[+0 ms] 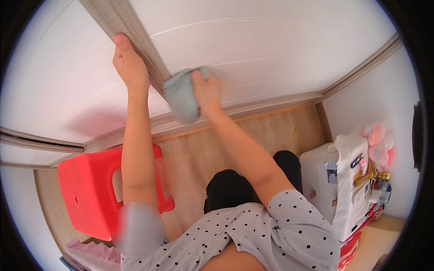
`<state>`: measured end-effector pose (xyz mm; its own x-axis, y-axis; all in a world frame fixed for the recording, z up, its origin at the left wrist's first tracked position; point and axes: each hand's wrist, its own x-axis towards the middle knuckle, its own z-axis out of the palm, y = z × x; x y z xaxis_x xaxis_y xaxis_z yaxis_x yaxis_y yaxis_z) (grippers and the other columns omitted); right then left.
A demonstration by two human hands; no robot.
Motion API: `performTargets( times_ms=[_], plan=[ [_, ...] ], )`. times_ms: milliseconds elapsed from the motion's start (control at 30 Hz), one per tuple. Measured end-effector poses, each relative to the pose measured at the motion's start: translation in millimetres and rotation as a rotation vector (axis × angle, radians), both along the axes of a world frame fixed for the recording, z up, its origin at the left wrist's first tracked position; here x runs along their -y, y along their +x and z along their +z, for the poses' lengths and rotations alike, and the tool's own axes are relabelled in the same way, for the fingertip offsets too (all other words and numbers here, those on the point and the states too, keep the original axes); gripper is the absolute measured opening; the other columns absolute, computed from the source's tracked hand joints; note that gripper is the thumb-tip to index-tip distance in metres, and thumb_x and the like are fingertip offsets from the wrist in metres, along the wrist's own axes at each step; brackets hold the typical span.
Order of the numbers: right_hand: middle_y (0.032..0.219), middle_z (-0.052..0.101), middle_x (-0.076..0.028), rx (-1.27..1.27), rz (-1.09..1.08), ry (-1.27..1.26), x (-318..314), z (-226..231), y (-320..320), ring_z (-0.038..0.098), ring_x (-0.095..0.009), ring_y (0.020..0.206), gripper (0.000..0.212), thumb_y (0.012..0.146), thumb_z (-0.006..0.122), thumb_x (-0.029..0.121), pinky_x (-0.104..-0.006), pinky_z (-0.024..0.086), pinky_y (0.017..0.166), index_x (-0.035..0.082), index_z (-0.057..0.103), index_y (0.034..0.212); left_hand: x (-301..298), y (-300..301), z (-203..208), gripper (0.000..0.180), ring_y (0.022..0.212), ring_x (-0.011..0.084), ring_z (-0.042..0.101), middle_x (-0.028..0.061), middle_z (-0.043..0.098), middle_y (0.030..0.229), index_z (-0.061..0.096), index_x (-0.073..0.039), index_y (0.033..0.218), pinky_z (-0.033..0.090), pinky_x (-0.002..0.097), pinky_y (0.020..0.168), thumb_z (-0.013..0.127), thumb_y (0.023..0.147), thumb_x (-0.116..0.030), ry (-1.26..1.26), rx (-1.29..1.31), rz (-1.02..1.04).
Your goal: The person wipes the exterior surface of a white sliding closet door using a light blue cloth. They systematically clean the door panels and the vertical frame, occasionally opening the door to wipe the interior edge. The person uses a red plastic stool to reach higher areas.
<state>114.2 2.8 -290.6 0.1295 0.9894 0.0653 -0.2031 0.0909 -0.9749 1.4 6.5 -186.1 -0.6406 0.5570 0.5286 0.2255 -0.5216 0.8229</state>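
My left hand (129, 65) rests against the tall white door panel (68, 67), beside its grey-brown wood-grain upright strip (120, 18). Its thumb is stretched out along the strip; the other fingers are mostly hidden, and I see nothing held. My right hand (208, 92) is closed on a grey-green cloth (181, 95), which lies against the lower part of that strip and the white panel (271, 49) to its right. Motion blurs the right hand and the cloth's lower edge.
A red plastic stool (90, 194) lies tipped over at the left, under my left forearm. At the right stands a whitish storage box (316, 174), with a white cloth (350, 158) and pink fluffy things (380, 142) on and beside it. The floor (266, 128) is wood-look.
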Motion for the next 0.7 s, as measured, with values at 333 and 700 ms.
performTargets(
  times_ms=[333, 700],
  plan=[
    [0.060, 0.054, -0.001, 0.146, 0.104, 0.155, -1, -3, -3, 0.048, -0.009, 0.059, 0.021, 0.079, 0.056, 0.017, -0.0283, 0.041, 0.052, -0.001, 0.059, 0.069, -5, -8, -6, 0.070, 0.093, 0.0194, 0.047, 0.0118, 0.054, 0.104, 0.049, 0.011, 0.107, 0.037, 0.0302, 0.085, 0.031, 0.091, -0.055, -0.025, -0.048, 0.066],
    [0.059, 0.053, -0.003, -0.172, -0.201, -0.127, -48, 22, 143, 0.046, -0.013, 0.050, 0.024, 0.078, 0.056, 0.020, -0.0320, 0.039, 0.045, 0.000, 0.056, 0.066, 6, -1, 4, 0.084, 0.107, 0.0239, 0.043, 0.0164, 0.045, 0.121, 0.040, 0.012, 0.119, 0.033, 0.0332, 0.093, 0.026, 0.086, -0.064, -0.094, -0.020, 0.067]
  ],
)
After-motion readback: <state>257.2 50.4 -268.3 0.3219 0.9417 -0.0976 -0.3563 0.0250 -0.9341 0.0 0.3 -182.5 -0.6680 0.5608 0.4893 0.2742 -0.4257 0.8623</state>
